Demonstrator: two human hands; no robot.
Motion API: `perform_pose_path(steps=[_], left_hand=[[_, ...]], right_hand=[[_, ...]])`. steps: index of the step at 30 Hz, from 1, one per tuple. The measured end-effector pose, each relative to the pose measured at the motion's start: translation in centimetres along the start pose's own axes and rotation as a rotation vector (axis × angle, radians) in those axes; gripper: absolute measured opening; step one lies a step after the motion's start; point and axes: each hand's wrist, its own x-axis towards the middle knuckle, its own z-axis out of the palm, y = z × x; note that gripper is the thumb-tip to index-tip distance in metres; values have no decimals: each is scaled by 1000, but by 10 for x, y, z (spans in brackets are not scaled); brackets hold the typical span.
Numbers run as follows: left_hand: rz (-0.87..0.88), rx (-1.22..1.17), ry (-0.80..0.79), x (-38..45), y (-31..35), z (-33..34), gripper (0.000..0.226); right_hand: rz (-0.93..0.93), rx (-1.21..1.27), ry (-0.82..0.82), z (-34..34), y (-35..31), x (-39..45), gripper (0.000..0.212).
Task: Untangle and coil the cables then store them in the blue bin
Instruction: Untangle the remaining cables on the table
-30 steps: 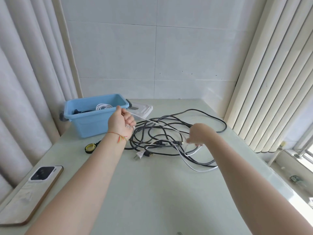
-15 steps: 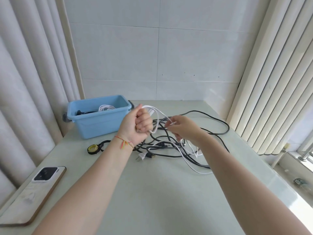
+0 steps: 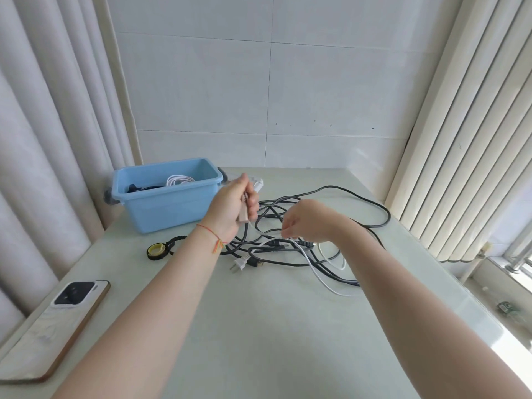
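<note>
the left hand (image 3: 233, 208) holds a gathered thin white cable (image 3: 312, 264) near the light blue plastic bin (image 3: 169, 207); the right hand (image 3: 305, 223) fingers pinch it above the counter (image 3: 259, 326); pulling may drag the tangled black cables (image 3: 345, 223).

Both bare forearms extend forward over the table. Left hand (image 3: 234, 207) raised, fingers curled, gripping the white cable (image 3: 312, 263); thread band on wrist. Right hand (image 3: 306, 223) lower, fingertips pinching the same cable.
</note>
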Motion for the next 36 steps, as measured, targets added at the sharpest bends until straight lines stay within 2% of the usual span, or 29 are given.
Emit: perform_pose_path(steps=[3,7,10,13,17,19,22,26,32,34,36], left_hand=[[48,430,-58,-5,-8,8,39],[-37,614,-182,-11,-14,10,36],[-66,727,-157,-16,-14,12,36],[-129,723,-192,-19,-12,15,39],[-293,580,-215,-20,-10,13,46],[-307,545,-229,-22,-10,11,52],[-285,460,-256,-22,-10,7,50],[-309,349,-375,-24,-10,3,38],[-460,143,-484,-24,-8,0,41],[-461,177,-478,-23,-9,-1,39],[-442,322,-443,-22,-12,0,40]], right_hand=[[-88,85,-86,-2,-16,-6,13],[-122,150,-109,-4,-21,-11,22],[-95,161,-85,-6,-21,-13,24],[-42,211,-29,-8,-16,-14,26],[13,356,56,-9,-8,-12,32],[12,410,44,-10,-4,-12,24],[-18,512,11,-12,2,-15,3],[-31,602,30,-12,5,-16,8],[-31,525,63,-8,3,-11,5],[-58,442,105,-5,4,-8,12],[-62,341,124,-5,4,-8,22]])
